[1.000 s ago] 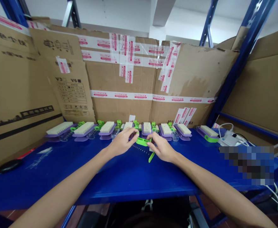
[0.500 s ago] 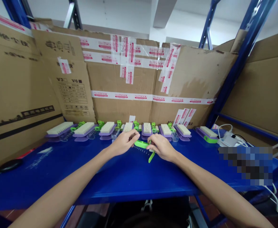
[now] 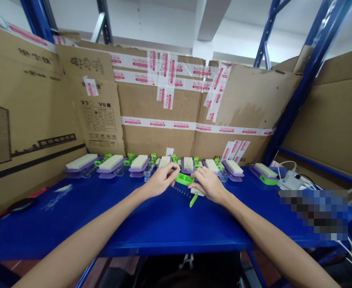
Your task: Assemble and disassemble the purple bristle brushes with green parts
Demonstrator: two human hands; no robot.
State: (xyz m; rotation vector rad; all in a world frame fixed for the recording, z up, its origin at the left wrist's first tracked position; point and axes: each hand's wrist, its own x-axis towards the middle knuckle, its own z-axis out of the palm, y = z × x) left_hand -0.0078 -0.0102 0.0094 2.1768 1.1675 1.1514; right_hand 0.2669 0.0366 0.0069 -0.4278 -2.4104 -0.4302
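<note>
A hollow bright green plastic part [image 3: 184, 179] is held between my hands, its open inner side facing up toward me. My left hand [image 3: 161, 180] is closed in a pinch at the left end of the part; its fingertips are partly hidden. Closed around the right end is my right hand [image 3: 211, 185], thumb below and fingers above. A thin metal coil spring [image 3: 182, 192] lies under the part. Near my right thumb are a whitish piece [image 3: 198, 192] and a small green strip-like piece [image 3: 193, 200].
Purple brushes with cream bristles [image 3: 111, 162] stand in a row at the back of the blue table [image 3: 169, 228], with green parts [image 3: 130, 159] and clear pieces between them. Cardboard walls [image 3: 160, 140] enclose the back and sides. A white power strip [image 3: 292, 182] with cables sits at right.
The green plastic part has turned between my hands, so its hollow inside now shows. The whitish piece by my right thumb is more exposed. The view has shifted slightly.
</note>
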